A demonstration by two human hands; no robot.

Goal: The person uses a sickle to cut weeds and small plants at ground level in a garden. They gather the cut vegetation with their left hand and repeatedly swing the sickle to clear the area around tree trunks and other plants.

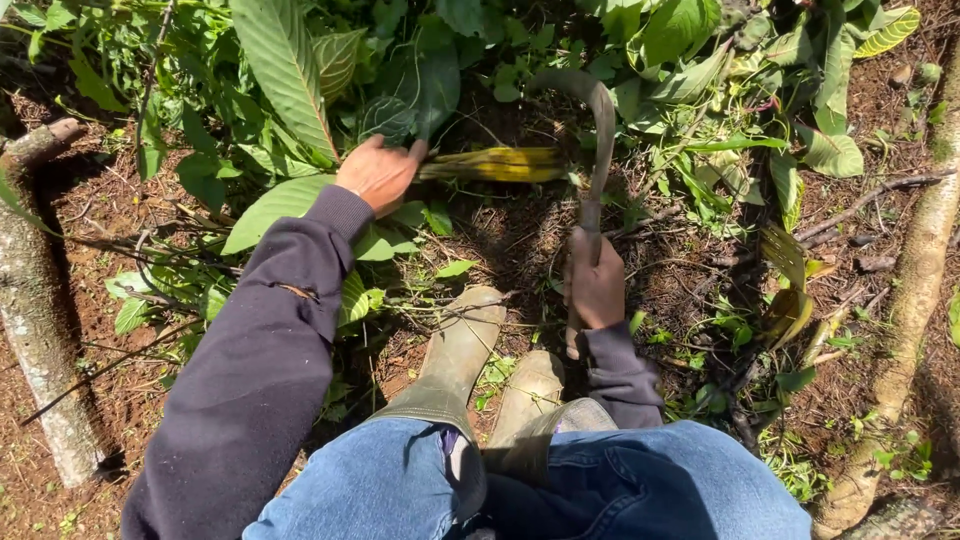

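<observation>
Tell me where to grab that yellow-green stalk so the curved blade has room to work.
Grip the yellow-green stalk at its left end, coming from the left, where the left hand already holds it. It lies roughly level, and the sickle in the right hand curves over its right end, so a left-end hold probably keeps fingers away from the blade.

We see bare soil (520,240) open between our left hand (378,172) and right hand (595,285), just beyond the boots (470,345); a hand could pass there. Beyond the soil, dense leaves (400,80) wall off the way forward. The sickle (598,140) curves up on the soil's right edge, and a yellowed stalk (495,164) crosses its far edge. Left of the soil a trunk (35,300) stands, with twigs (150,250) between. Right of it lie a root (915,300) and a stick (870,198).
</observation>
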